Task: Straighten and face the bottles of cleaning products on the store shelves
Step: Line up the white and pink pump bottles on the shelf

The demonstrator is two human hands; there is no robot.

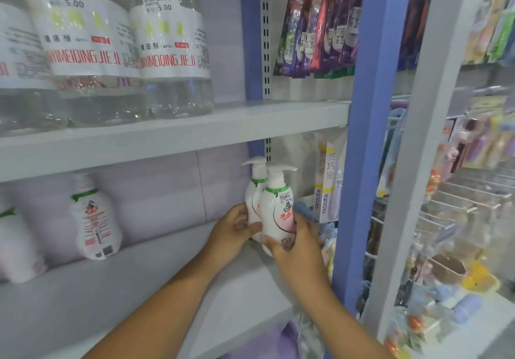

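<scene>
Two white pump bottles stand close together at the right end of the lower shelf. My right hand grips the front pump bottle, whose red-lettered label faces me. Behind it and slightly left is the rear pump bottle, which my left hand holds with fingers curled round its lower part. Another white pump bottle stands alone further left, its label turned toward me. A fourth one is partly cut off at the left edge.
Large clear cleaner jugs with white labels fill the upper shelf. A blue upright post bounds the shelf on the right. Hanging packets and racks of small goods lie beyond it.
</scene>
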